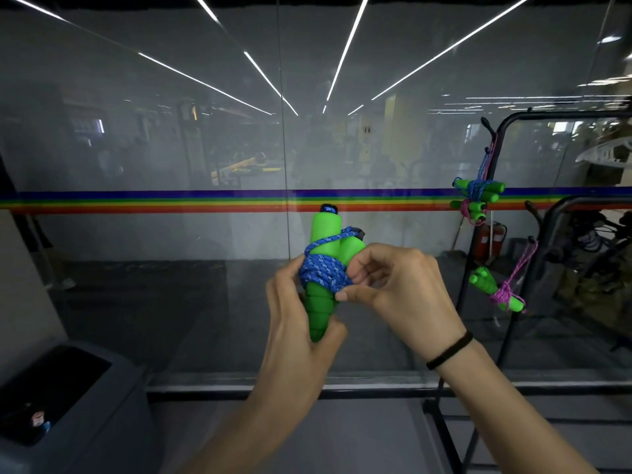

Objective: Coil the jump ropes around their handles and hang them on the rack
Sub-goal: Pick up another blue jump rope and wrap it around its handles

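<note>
The left hand grips the green handles low down; the right hand pinches the blue rope coiled round them, held chest-high before the glass wall. Coiled ropes hang on the rack, right.
</note>
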Demonstrator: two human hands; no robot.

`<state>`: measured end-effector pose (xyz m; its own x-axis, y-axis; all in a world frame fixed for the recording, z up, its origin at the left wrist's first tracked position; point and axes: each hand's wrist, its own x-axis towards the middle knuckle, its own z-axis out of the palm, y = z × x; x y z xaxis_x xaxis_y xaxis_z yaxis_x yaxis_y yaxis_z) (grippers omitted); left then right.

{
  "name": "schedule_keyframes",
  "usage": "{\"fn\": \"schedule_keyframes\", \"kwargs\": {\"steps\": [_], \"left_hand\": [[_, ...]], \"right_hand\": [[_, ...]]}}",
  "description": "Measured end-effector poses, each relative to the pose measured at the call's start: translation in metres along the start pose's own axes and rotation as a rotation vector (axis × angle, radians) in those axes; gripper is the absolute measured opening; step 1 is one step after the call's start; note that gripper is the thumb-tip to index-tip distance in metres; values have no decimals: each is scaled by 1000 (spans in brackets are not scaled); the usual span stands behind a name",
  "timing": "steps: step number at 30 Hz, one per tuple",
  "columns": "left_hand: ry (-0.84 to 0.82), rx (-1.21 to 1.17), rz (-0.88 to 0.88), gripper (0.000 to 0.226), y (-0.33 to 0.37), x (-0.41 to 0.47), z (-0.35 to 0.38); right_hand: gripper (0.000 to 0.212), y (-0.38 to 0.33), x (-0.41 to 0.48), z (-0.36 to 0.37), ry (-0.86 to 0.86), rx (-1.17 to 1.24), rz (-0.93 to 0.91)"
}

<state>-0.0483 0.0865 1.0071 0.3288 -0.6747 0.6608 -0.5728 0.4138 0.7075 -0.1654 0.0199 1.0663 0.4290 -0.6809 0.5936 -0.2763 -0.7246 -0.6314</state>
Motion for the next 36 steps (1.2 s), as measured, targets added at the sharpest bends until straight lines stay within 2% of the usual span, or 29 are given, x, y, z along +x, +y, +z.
{"fn": "schedule_keyframes", "kwargs": {"steps": [4,9,13,19,24,29,31,32,34,36], "left_hand": [[5,12,-8,66,1,0,-2],[10,27,15,62,1,9,-7],[-6,48,33,62,0,11,-10],[-35,77,22,62,-1,15,-13],[-48,72,3,58,-5,15,-14],[-76,20,-36,53,-9,15,-10],[-92,-32,-65,51,-12,17,-9],[-102,-57,-88,49,-13,18,-9],[-122,-116,-153,44,-17,19,-10],[-149,-196,-225,42,-19,19,-11]], "right_hand": [[21,-1,0,4,-33,12,-32],[19,-2,0,14,29,69,-104],[18,0,4,13,-31,62,-82],[22,3,8,11,-30,-44,-104],[20,9,10,9,-27,-13,-95],[17,10,7,16,57,-129,-165],[16,12,8,18,59,-53,-121],[17,12,10,17,36,63,-66],[19,13,13,12,-78,347,72],[15,13,15,8,-216,485,172]]}}
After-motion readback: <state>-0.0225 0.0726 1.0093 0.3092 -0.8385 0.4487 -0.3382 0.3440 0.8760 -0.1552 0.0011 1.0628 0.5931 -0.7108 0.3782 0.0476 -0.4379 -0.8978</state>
